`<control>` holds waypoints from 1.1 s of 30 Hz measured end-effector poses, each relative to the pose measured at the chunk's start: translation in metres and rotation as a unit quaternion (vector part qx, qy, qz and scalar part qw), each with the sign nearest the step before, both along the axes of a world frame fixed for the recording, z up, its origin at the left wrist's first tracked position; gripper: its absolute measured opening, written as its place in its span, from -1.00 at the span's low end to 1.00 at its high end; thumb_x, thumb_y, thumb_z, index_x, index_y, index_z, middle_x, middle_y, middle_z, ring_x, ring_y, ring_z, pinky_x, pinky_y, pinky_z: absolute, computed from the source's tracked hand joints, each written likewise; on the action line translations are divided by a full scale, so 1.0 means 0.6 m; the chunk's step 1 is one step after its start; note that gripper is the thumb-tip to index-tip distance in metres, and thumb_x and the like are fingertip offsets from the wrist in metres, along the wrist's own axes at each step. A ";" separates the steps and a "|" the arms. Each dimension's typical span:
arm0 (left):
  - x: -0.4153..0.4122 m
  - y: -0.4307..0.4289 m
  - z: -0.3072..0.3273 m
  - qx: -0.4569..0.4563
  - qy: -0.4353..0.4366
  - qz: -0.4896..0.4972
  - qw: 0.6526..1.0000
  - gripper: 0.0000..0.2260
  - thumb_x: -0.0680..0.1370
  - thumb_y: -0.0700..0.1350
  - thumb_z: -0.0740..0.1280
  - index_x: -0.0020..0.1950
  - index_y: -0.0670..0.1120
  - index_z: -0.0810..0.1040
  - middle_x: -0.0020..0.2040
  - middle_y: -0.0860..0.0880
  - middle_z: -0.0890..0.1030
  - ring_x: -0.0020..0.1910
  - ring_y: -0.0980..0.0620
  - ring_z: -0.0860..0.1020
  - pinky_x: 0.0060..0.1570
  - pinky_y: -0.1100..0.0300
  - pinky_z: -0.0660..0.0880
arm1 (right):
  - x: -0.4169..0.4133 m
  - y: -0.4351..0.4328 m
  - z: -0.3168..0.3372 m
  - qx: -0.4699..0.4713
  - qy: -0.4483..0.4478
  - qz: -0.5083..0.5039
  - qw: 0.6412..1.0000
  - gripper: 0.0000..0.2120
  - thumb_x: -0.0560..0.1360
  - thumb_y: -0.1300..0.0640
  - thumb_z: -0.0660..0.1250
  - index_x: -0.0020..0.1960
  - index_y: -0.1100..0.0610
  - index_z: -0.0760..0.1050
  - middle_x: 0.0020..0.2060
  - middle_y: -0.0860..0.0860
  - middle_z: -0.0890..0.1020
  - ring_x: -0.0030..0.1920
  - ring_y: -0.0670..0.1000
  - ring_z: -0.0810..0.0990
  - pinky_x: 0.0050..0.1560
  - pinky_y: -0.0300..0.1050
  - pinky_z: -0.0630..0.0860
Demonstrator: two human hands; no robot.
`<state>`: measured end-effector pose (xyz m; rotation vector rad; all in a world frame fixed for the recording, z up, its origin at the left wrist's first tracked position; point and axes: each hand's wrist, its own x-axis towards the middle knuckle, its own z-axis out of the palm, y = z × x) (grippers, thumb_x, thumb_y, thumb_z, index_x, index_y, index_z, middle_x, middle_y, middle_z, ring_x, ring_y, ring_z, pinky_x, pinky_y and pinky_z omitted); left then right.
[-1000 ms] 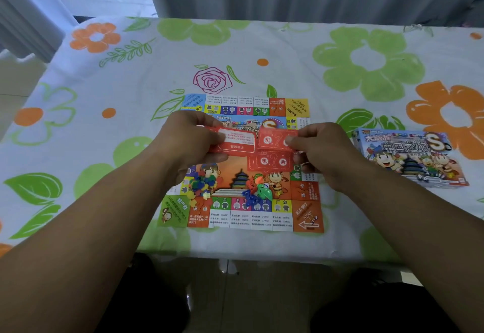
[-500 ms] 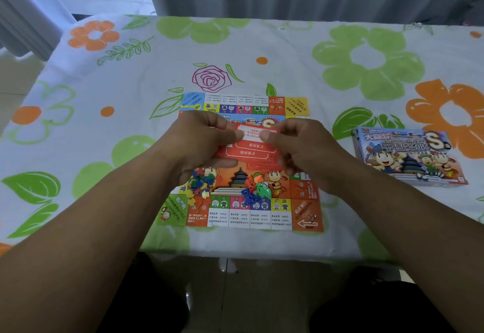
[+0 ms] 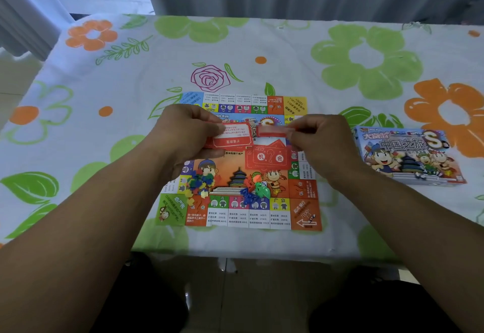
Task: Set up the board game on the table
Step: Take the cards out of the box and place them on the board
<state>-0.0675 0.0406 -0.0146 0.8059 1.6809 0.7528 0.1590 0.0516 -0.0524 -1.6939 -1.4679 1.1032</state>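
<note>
Just above the colourful square paper game board (image 3: 306, 215), the fingers and thumb of the left hand (image 3: 188, 133) are curled around a small stack of red paper cards (image 3: 233, 139). The top card of the stack shows a white text panel. The thumb and fingertips of the right hand (image 3: 322, 144) pinch 1 single red card (image 3: 273, 131) by its right end. This card is blurred, so its print cannot be read. It is just beside the upper right corner of the stack, and I cannot tell if they touch.

Below the 2 hands, a red card with a question mark (image 3: 269, 157) lies flat on the board. On the near part of the board are 2 heaps of small plastic pieces: a mixed-colour heap (image 3: 199, 184) at the left and a blue, green and orange heap (image 3: 254, 191) near the centre. The board lies on a white flowered tablecloth (image 3: 104, 76). The blue cardboard game box (image 3: 408, 154) lies to the right of the board, apart from it.
</note>
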 end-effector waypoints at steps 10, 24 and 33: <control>0.011 0.000 0.004 -0.014 -0.021 -0.018 1.000 -0.89 0.55 -0.39 0.37 0.05 -0.25 0.60 -0.03 -0.23 0.70 -0.20 -0.12 0.73 -0.26 0.12 0.68 | 0.007 -0.017 -0.012 0.083 -0.284 0.135 0.946 -0.75 0.50 0.32 0.33 0.11 0.11 0.63 0.17 0.07 0.60 0.10 0.13 0.59 0.04 0.12 0.59; 0.017 -0.004 0.001 -0.031 -0.047 -0.056 0.997 -0.94 0.55 -0.25 0.43 0.00 -0.20 0.61 -0.04 -0.18 0.70 -0.17 -0.05 0.72 -0.28 0.17 0.66 | -0.017 -0.004 0.017 -0.052 0.093 0.032 0.994 -0.92 0.53 0.30 0.43 -0.06 0.15 0.56 -0.32 0.08 0.62 -0.45 -0.07 0.56 -0.45 -0.15 0.52; 0.001 0.006 0.005 -0.005 -0.009 0.024 1.000 -0.87 0.58 -0.37 0.30 0.02 -0.19 0.60 0.01 -0.20 0.67 -0.16 -0.11 0.73 -0.24 0.10 0.67 | 0.004 -0.004 -0.016 0.083 -0.133 0.072 0.985 -0.85 0.46 0.32 0.41 -0.15 0.08 0.64 -0.22 -0.04 0.67 -0.17 -0.02 0.65 -0.08 0.04 0.64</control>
